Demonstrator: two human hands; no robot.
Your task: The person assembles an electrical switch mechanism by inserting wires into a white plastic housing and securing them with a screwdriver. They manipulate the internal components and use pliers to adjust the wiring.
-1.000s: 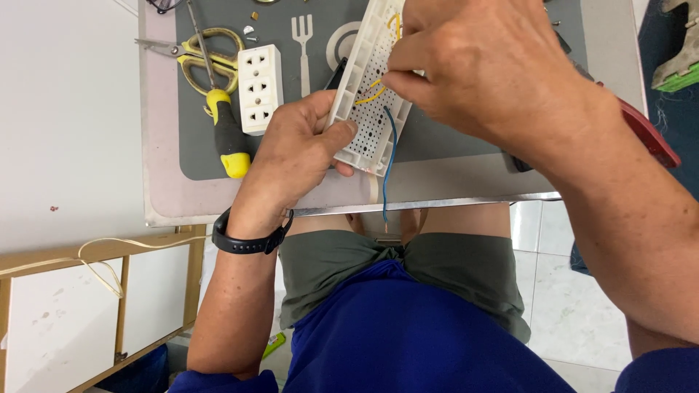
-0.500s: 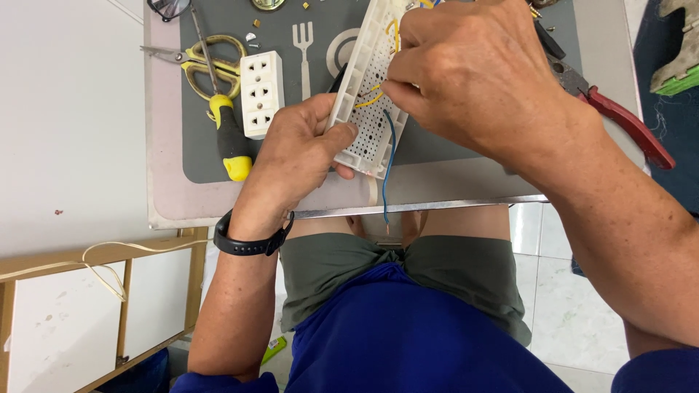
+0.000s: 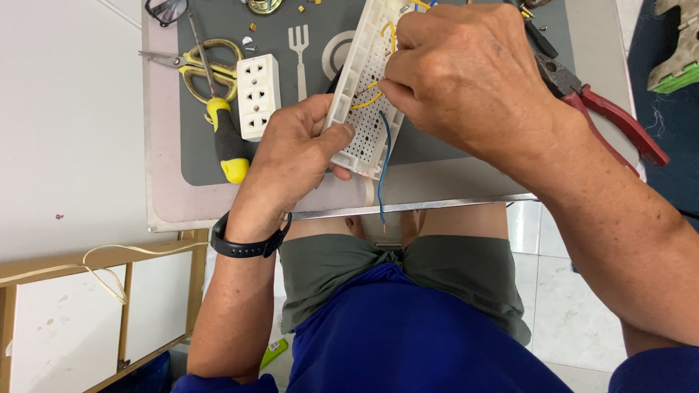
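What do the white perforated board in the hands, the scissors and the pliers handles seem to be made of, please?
The perforated board, held by the left hand while the right hand works on it, looks like matte white moulded plastic with regular holes. The scissors seem to have grey metal blades and glossy yellowish handle loops, probably plastic. The pliers handles look like red rubbery or plastic sleeves.

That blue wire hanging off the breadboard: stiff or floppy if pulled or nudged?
Probably limp: the blue wire hangs nearly straight down from the white breadboard, past the table edge, with only a slight curve. It looks thin, so likely very light and easily swung. The left hand grips the board; the right hand pinches near its top end, so a tug may unseat it.
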